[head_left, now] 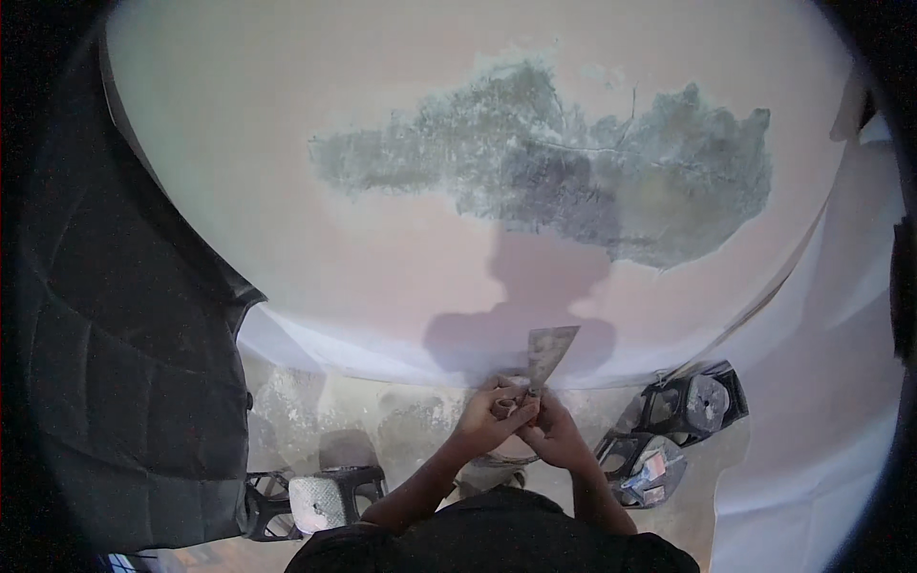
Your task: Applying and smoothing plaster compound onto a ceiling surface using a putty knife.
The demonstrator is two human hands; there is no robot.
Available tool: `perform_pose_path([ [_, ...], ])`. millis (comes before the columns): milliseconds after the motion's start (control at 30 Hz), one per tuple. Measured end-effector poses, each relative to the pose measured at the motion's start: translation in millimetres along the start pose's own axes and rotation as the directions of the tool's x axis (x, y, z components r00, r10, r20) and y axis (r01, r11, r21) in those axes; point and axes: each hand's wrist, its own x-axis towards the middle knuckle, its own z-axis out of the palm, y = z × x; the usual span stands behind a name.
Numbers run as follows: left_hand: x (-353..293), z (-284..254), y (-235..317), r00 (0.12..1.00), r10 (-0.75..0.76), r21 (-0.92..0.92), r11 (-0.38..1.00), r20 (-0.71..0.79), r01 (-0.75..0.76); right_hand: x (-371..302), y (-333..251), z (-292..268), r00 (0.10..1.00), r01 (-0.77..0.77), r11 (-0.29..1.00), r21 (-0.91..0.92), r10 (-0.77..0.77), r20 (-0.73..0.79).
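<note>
A putty knife (551, 353) with a flared, whitish-smeared blade points up toward the wall in front of me. My right hand (558, 435) is closed at its handle, most of which the fingers hide. My left hand (489, 417) has its fingers curled and meets the right one at the base of the blade. Beyond them, the pale pink wall (382, 258) has a large, ragged grey patch (535, 162) where the coating is gone, with a crack running through it. The shadow of my head and shoulders falls across wall and patch.
Black stools (664, 406) stand at the right, with a round grey lid-like piece and small packets on them. Another black stool (363, 492) with a white textured item stands at the left. Dark sheeting (134, 363) hangs left; white sheeting (812, 401) hangs right. The floor (411, 425) is stained white.
</note>
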Motion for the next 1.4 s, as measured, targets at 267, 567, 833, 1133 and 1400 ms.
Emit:
perform_pose_path([
  [267, 22.1, -27.7, 3.1, 0.962, 0.275, 0.398, 0.882, 0.004, -0.253, 41.2, 2.6, 0.4, 0.998, -0.065, 0.998, 0.016, 0.065, -0.015],
  [567, 71.7, -89.5, 21.1, 0.947, 0.306, 0.256, 0.927, -0.096, -0.274, 138.4, -36.5, 29.2, 0.988, -0.017, 0.936, 0.353, 0.07, -0.136],
  [833, 129.1, -157.2, 34.3, 0.944, 0.317, 0.19, 0.936, -0.088, -0.296, 225.1, -37.2, 48.9, 0.889, 0.0, 0.997, 0.079, 0.036, -0.456],
  [1133, 161.4, -174.7, 47.3, 0.866, 0.497, 0.641, 0.685, -0.063, -0.346, 280.0, -20.1, 36.2, 0.912, 0.029, 0.949, 0.313, 0.104, -0.397],
  [1400, 187.0, -166.9, 45.7, 0.87, 0.48, 0.826, 0.532, -0.115, -0.184, 286.4, -14.9, 29.9, 0.904, -0.067, 0.972, 0.224, 0.154, -0.398],
])
